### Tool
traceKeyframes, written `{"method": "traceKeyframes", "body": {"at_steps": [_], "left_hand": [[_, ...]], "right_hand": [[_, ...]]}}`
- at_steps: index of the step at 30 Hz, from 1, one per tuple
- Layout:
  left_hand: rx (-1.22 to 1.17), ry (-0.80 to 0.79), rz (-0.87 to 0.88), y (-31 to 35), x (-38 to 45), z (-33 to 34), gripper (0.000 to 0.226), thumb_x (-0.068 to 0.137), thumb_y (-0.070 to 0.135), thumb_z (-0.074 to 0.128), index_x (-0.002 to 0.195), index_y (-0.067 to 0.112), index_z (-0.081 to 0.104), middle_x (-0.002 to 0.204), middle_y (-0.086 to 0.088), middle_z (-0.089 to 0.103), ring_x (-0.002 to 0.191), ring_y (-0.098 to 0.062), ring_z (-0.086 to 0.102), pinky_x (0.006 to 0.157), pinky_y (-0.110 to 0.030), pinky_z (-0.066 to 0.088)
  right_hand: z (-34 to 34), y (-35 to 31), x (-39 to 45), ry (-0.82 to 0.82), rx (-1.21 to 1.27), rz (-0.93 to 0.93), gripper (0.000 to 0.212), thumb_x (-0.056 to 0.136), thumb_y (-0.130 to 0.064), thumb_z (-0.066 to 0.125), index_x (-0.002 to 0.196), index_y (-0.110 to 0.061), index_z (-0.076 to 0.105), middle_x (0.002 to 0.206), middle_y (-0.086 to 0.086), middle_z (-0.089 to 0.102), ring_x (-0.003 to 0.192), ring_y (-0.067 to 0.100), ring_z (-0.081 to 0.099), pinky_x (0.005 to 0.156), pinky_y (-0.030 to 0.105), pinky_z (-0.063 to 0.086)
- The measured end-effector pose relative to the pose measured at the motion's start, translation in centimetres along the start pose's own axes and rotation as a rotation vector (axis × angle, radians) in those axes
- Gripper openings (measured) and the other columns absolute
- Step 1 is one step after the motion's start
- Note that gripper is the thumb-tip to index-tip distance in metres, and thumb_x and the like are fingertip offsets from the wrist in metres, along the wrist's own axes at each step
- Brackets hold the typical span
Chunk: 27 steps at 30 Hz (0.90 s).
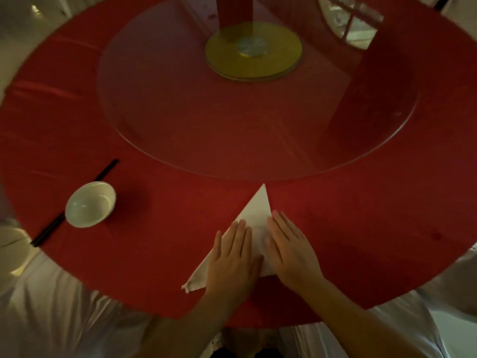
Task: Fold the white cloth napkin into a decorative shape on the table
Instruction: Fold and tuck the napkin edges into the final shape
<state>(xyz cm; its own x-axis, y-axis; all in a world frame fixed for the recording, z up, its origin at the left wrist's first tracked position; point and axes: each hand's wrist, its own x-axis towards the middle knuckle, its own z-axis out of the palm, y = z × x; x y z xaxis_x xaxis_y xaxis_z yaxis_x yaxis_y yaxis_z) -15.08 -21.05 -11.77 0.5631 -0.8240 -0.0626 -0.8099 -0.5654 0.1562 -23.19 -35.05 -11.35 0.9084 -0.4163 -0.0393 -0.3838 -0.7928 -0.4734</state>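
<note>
A round table in red cloth fills my view, the light dim and warm. Near its front edge lies the white cloth napkin, already folded into a long triangle — one sharp tip points away toward the glass turntable, another trails toward the near left edge. My left hand and right hand lie flat on it side by side, fingers straight and together, pressing the cloth down and gripping nothing. I'd judge the work at an early-to-middle stage: the basic folds are made and are being creased flat, but nothing decorative stands up yet, so the shaping is still ahead. Off to the left sit a pale bowl and black chopsticks that run partly under it. My hands cover the napkin's middle and right corner, so I can't count its layers or see the fold lines — and the far side of the table is blurred.
</note>
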Motion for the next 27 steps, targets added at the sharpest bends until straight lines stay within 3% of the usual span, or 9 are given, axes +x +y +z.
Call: {"method": "traceKeyframes", "body": {"at_steps": [4,7,14,19,23,25,27], "left_hand": [[0.004,-0.05,-0.22,-0.6,-3.4,0.8,0.067,0.097,0.053,0.018,0.144,0.006,0.029,0.152,-0.014,0.025,0.142,-0.031,0.018,0.111,-0.053,0.011],[-0.011,-0.087,-0.365,-1.6,-5.2,1.5,0.075,0.095,0.063,0.018,0.148,0.009,0.019,0.155,-0.01,0.018,0.144,-0.028,0.012,0.112,-0.049,0.008],[-0.041,-0.11,-0.355,-2.9,-6.4,3.2,0.078,0.095,0.064,0.024,0.15,0.01,0.012,0.157,-0.009,0.015,0.146,-0.022,0.008,0.114,-0.047,0.011],[-0.03,-0.137,-0.356,-2.7,-6.3,2.6,0.08,0.093,0.067,0.024,0.149,0.01,0.016,0.156,-0.01,0.018,0.145,-0.025,0.011,0.113,-0.048,0.011],[-0.011,-0.155,-0.377,-2.0,-6.1,1.1,0.083,0.091,0.071,0.015,0.149,0.012,0.013,0.157,-0.009,0.012,0.144,-0.028,0.005,0.112,-0.05,0.004],[-0.007,-0.134,-0.356,-1.0,-5.8,-0.1,0.079,0.093,0.067,0.017,0.146,0.009,0.024,0.154,-0.012,0.02,0.142,-0.032,0.015,0.109,-0.052,0.01],[-0.038,-0.094,-0.303,0.9,-5.4,-1.1,0.071,0.095,0.06,0.018,0.143,0.01,0.034,0.15,-0.013,0.03,0.139,-0.032,0.025,0.107,-0.053,0.016]], "right_hand": [[1.5,-1.2,5.4,-0.099,-0.141,-0.05,0.074,0.093,-0.056,0.006,0.15,-0.009,0.014,0.16,0.009,0.012,0.144,0.014,-0.002,0.117,0.036,0.001],[2.9,-0.9,7.1,-0.137,-0.29,-0.01,0.083,0.09,-0.065,-0.001,0.15,-0.009,0.006,0.161,0.009,0.004,0.147,0.019,-0.006,0.119,0.044,0.0],[4.0,-0.4,7.3,-0.052,-0.379,0.024,0.092,0.088,-0.074,0.008,0.149,-0.005,0.013,0.159,0.013,0.011,0.147,0.021,-0.003,0.118,0.047,0.008],[3.6,-0.5,7.4,-0.122,-0.394,0.02,0.095,0.084,-0.077,0.002,0.15,-0.008,0.006,0.16,0.011,0.005,0.147,0.02,-0.009,0.118,0.048,0.004],[2.4,-0.1,7.6,-0.185,-0.16,0.009,0.084,0.088,-0.071,0.007,0.151,-0.016,-0.002,0.161,0.005,-0.006,0.144,0.015,-0.017,0.116,0.041,-0.006],[1.3,-0.1,7.4,-0.125,-0.008,0.068,0.073,0.094,-0.057,0.028,0.151,-0.018,0.004,0.161,0.005,0.002,0.147,0.02,-0.004,0.118,0.041,0.006],[0.4,-0.1,7.1,-0.002,0.076,0.198,0.067,0.092,-0.037,0.048,0.149,-0.017,0.02,0.156,0.008,0.024,0.142,0.028,0.021,0.112,0.046,0.029]]}}
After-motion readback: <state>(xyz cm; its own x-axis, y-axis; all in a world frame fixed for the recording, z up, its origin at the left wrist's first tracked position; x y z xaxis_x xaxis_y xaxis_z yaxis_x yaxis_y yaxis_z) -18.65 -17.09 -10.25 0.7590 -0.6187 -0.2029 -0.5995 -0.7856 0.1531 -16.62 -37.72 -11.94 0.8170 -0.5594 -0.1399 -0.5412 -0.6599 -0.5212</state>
